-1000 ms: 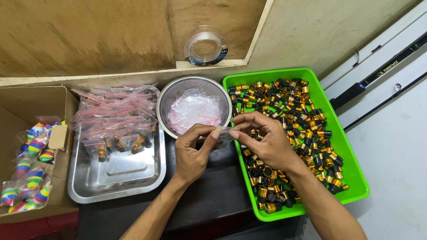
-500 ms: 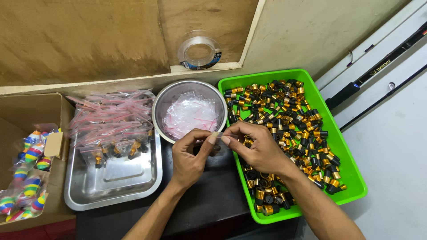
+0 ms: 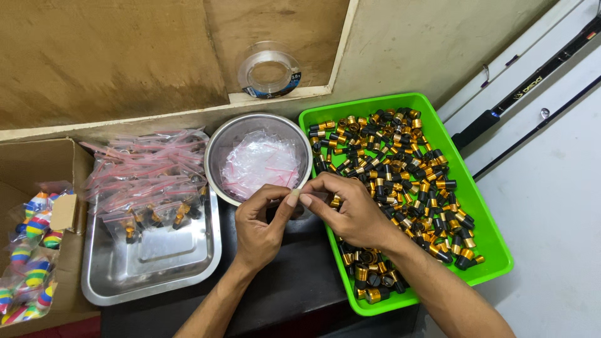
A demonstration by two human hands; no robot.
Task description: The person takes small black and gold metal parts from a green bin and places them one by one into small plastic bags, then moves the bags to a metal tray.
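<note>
Small clear zip bag [image 3: 299,195] at frame centre, pinched between both hands: left hand [image 3: 260,226] and right hand [image 3: 350,209] fingertips meet on it. Just above, steel bowl [image 3: 216,156] of empty bags; green tray [image 3: 494,250] of black-gold caps right; steel tray [image 3: 150,275] of filled bags left. Best to grip both lips, pull mouth wide.
</note>
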